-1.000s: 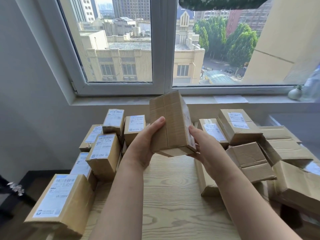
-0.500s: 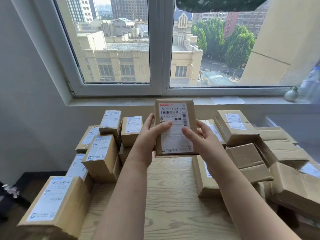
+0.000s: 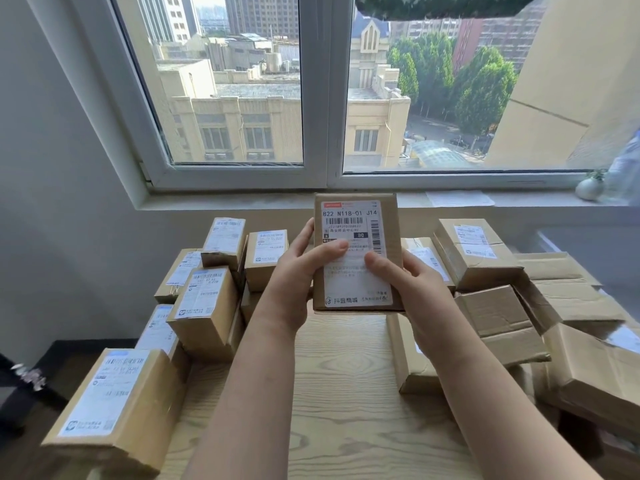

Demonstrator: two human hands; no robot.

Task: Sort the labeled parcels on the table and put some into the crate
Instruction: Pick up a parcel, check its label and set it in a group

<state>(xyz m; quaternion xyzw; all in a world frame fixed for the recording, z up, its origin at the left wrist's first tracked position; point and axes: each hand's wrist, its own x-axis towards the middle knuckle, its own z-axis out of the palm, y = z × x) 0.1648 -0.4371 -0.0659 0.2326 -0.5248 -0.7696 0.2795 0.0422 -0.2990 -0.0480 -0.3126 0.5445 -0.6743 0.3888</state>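
The left hand [image 3: 294, 271] at nine o'clock and right hand [image 3: 412, 289] at three grip the box [image 3: 392, 233], fingers curled round it, label [image 3: 349, 216] facing the eyes, likely for reading.

We face a white-framed window [image 3: 323, 98] in bright daylight, with pale buildings and green trees beyond. Below its sill [image 3: 225, 199] we see a grey wall [image 3: 62, 220], a light wooden table [image 3: 346, 393], and dark floor [image 3: 79, 362] at left.

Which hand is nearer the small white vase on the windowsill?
Right. The right hand holds the parcel by its right side, below and left of the vase; the left hand grips its left side, farther away.
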